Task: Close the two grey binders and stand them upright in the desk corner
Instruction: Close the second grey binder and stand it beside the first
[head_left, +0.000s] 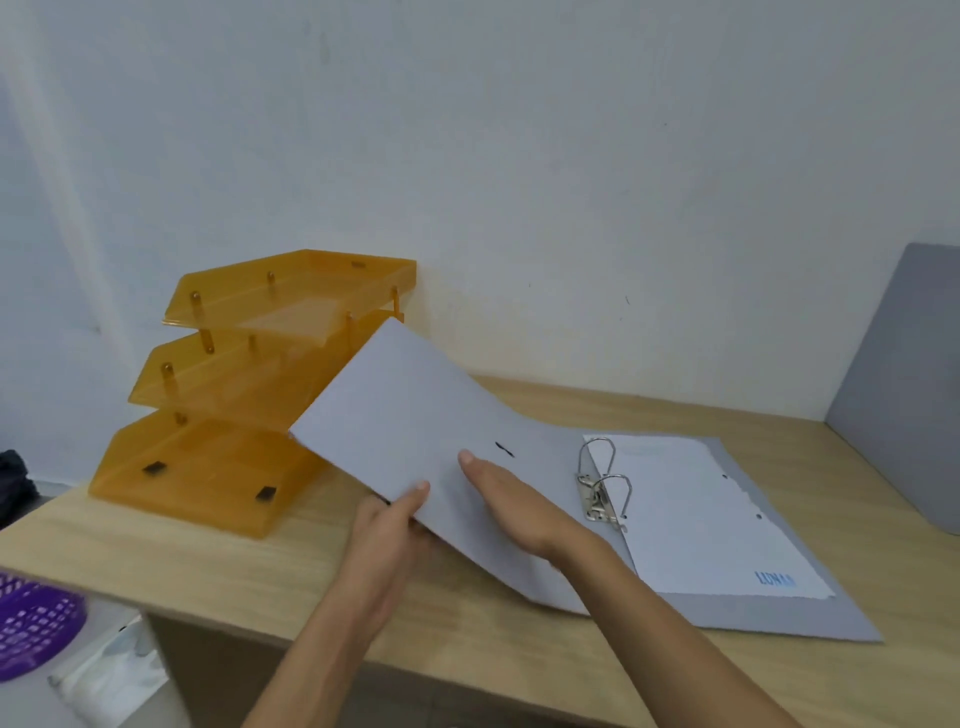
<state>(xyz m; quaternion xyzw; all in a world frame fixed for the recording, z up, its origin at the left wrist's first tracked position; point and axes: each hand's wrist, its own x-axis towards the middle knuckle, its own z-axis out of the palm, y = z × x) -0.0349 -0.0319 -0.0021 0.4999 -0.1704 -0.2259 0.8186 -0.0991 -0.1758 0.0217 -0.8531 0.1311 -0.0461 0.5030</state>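
Your left hand (387, 525) pinches the raised cover's near edge while your right hand (511, 501) lies flat and open on it, steadying the fold. The open grey binder (571, 457) sits centre-right on the desk (156, 561); another grey binder (904, 384) already stands at far right.

Colours: grey binder, orange trays, pale wood desk.
Binder cover (410, 415) under the fingers (470, 460) is plain light grey, one small black mark just past the right fingertips. Right of the fingers: silver ring mechanism (602, 491), white sheet (696, 514) with blue lettering at its near corner, grey back cover (789, 616) showing around it. Left of the fingers: translucent orange tray stack (234, 395) with dark feet patches. Desk (156, 561) is light wood grain. Wall (519, 156) off-white. Grey panel (904, 389) far right. Purple mesh basket (36, 623) far left, lattice pattern.
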